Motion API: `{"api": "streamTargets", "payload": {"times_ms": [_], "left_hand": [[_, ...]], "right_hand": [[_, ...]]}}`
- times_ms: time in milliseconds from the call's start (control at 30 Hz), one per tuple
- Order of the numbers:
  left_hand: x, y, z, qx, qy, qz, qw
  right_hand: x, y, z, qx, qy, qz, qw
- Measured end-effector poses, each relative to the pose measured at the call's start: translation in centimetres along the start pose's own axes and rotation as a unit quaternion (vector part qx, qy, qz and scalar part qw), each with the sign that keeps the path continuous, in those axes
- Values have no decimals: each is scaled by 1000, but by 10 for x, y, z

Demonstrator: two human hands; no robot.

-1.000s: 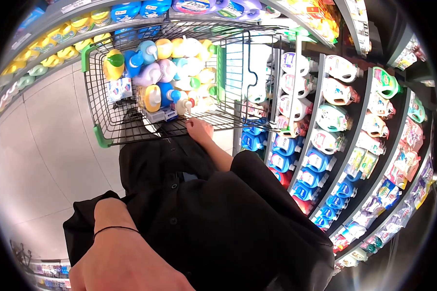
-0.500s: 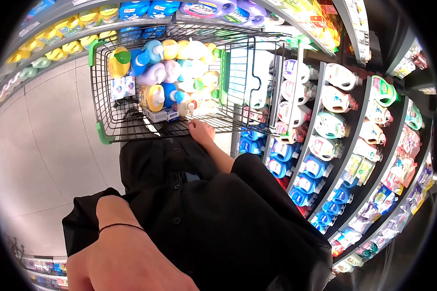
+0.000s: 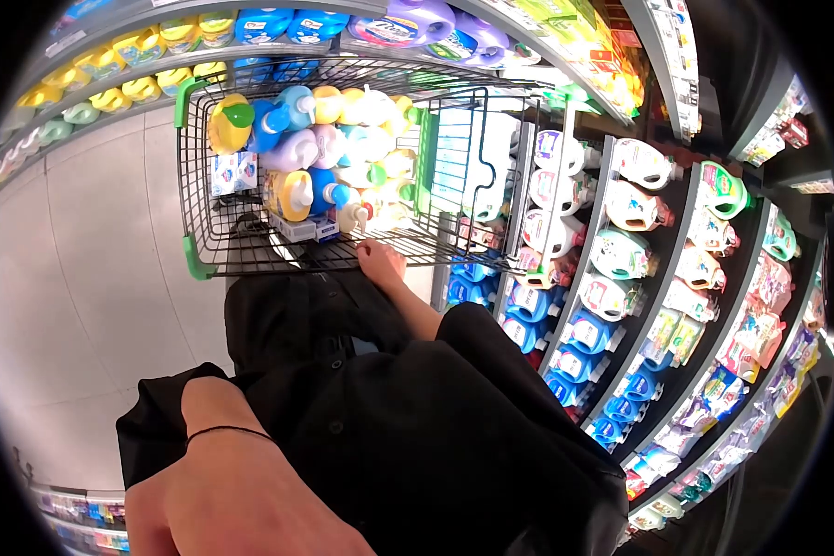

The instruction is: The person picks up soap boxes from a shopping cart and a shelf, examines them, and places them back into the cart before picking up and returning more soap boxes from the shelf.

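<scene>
A black wire shopping cart with green corners holds several bottles in yellow, blue, white and pale purple, plus small boxes. My right hand is at the cart's near rim, its fingers curled over the wire beside a white pump bottle. Large and close to the camera at the lower left is my left hand, back showing, with a thin dark band at the wrist. Its fingers lie beyond the bottom edge, so what it holds or touches is hidden.
Shelves of white, green and blue detergent bottles curve down the right side. More shelves, with yellow bottles and purple ones, run along the top. Pale floor tiles show at left, and another shelf stands at lower left.
The cart and its contents sit slightly lower in view, and the right-hand shelves have shifted a little left. Both hands keep nearly the same pose.
</scene>
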State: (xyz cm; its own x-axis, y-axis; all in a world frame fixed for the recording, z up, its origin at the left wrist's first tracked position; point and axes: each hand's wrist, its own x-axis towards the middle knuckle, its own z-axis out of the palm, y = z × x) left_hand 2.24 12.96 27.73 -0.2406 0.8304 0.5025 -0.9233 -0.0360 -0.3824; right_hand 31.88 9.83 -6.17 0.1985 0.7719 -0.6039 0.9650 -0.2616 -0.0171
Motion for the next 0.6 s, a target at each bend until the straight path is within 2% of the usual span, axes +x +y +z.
{"api": "streamTargets", "payload": {"times_ms": [100, 167, 267, 433, 600], "left_hand": [[32, 25, -46, 53, -155, -44, 985], [23, 20, -41, 20, -149, -26, 988], [-16, -10, -4, -83, -18, 49, 995], [-3, 11, -17, -110, -32, -66, 991], [0, 19, -22, -130, -46, -107, 985]], "right_hand": [[1, 0, -2, 3, -23, 5, 1000], [0, 0, -3, 4, -19, 6, 1000], [-1, -2, -4, 5, -21, 11, 1000], [2, 2, 2, 0, -20, 6, 1000], [3, 3, 3, 2, -23, 9, 1000]]}}
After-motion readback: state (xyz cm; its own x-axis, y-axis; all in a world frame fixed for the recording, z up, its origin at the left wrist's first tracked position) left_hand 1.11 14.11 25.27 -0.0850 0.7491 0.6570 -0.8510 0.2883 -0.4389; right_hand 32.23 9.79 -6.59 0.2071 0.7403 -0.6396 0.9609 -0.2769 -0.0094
